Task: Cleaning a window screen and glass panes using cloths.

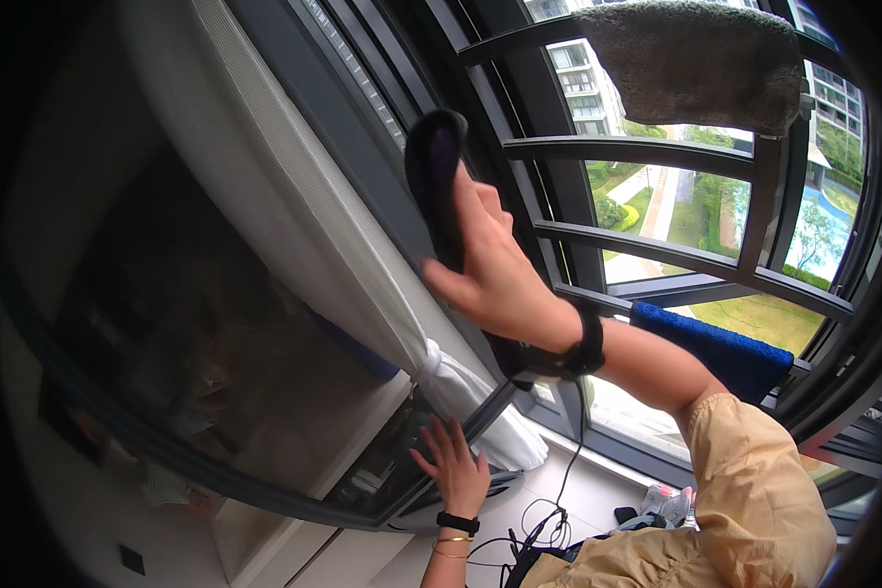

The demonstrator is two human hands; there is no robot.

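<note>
My right hand is raised in the middle of the view, with a dark wristband at its wrist. Its fingers grip a long black handheld device, whose exact kind I cannot tell. A black cord hangs below that wrist. Beside the device runs a white curtain, gathered by a tie. Lower down, my left hand has its fingers spread over a dark glass panel, near its frame. Whether it touches the glass is unclear. A black band and gold bracelets circle that wrist.
Dark window bars stand at the right. A grey towel and a blue towel hang over them. Tangled cable lies on the pale floor, with shoes by the window.
</note>
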